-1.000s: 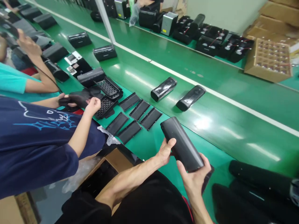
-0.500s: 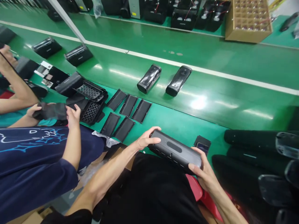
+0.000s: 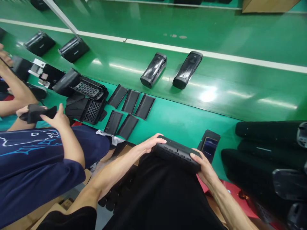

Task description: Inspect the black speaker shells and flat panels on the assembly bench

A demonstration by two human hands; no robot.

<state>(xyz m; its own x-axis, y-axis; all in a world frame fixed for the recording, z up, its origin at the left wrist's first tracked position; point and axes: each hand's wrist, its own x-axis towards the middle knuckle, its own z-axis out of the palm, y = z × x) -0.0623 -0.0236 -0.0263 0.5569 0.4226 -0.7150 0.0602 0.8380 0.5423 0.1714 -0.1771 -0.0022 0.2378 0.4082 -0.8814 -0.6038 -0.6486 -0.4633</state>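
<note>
A long black speaker housing (image 3: 178, 152) is held level in front of my body, a row of slots along the side facing me. My left hand (image 3: 153, 143) grips its left end, thumb on top. Around its right end my right hand (image 3: 202, 163) is closed, thumb over the upper edge; the fingers beneath are partly hidden. Just beyond my right hand, a phone (image 3: 210, 148) lies on a dark flat piece on the green table. Several flat black panels (image 3: 130, 101) lie in two rows to the left of the housing.
Two glossy black speakers (image 3: 153, 71) rest on the green belt (image 3: 115, 54) ahead. Large dark cylindrical pieces (image 3: 271, 131) are stacked at right. On the left, a co-worker's hand (image 3: 59, 119) holds a black piece near open grille housings (image 3: 90, 89). A cardboard box (image 3: 268, 5) stands far back.
The housing has rolled in my hands, so its slotted side now shows more and the oval top recess is out of sight. My view has tilted down. The co-worker's hands shifted left.
</note>
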